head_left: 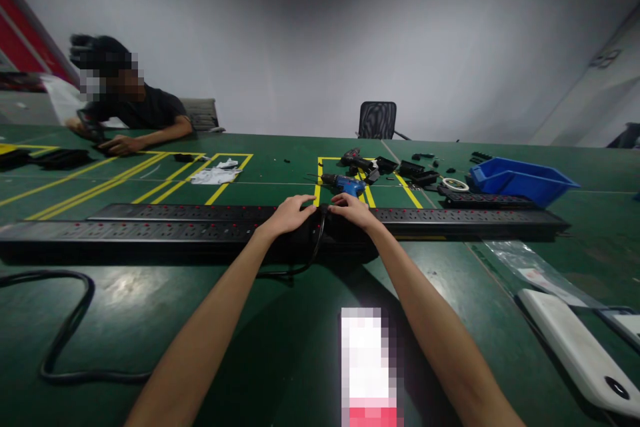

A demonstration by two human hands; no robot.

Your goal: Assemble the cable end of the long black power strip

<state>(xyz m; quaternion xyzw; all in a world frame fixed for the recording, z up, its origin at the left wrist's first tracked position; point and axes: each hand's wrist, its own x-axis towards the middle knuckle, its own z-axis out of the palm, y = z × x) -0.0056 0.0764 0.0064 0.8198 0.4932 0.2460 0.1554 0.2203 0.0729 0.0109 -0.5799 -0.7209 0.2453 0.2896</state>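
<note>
Two long black power strips with rows of sockets and small red marks lie across the green table. My left hand and my right hand meet near the right end of the front strip. Between their fingertips is the black end of a cable, pinched from both sides. That cable hangs over the strip's front face and curves left under my left forearm. The rear strip reaches farther right. Just beyond my right hand lies a blue power drill.
Further back are another drill, black parts, a white ring and a blue bin. A thick black cable loops at front left. At right lie a plastic bag and a white device. A person sits at back left.
</note>
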